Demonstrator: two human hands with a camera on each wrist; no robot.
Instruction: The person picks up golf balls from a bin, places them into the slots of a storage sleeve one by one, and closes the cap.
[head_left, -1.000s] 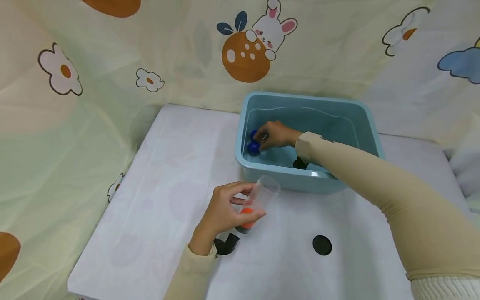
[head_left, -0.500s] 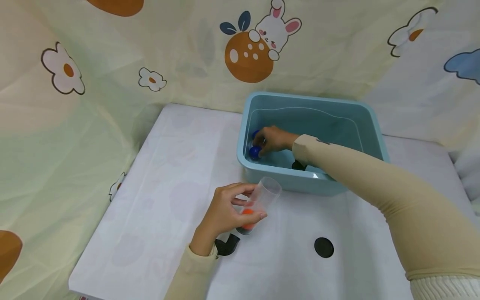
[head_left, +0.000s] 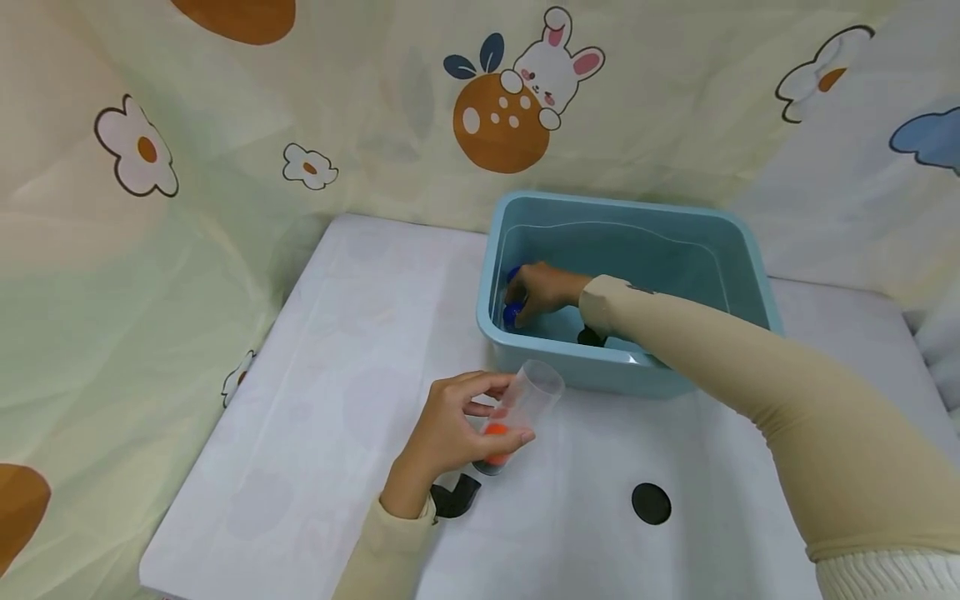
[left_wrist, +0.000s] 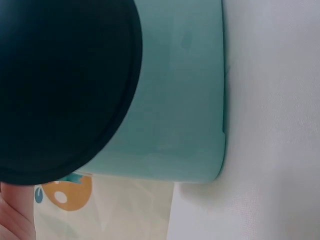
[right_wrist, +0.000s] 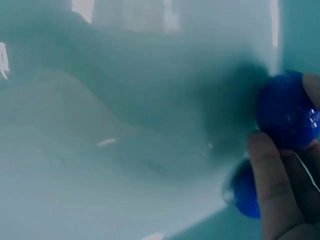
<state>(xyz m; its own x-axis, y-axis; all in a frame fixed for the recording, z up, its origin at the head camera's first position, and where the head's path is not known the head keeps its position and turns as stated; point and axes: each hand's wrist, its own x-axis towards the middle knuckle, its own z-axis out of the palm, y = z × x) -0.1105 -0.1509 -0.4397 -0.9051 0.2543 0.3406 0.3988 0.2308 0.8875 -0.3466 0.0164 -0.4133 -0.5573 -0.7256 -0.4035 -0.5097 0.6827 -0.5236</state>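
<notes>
The left hand (head_left: 442,421) holds a clear tube (head_left: 536,392) between thumb and fingers, near the left part of the blue-green tub (head_left: 600,364). The tube leans with its mouth toward the far right, and orange contents (head_left: 497,431) show low inside it; whether its base touches the white bench (head_left: 360,358) is hard to tell from here.

The right hand (head_left: 546,286) reaches into the tub's left end, its fingers curled round a glossy blue ball (right_wrist: 285,112). A second blue ball (right_wrist: 246,194) (partly hidden by a finger) sits just beside it in the tub. A flat black disc (head_left: 651,503) lies on the near side of the bench, right of the tube.
</notes>
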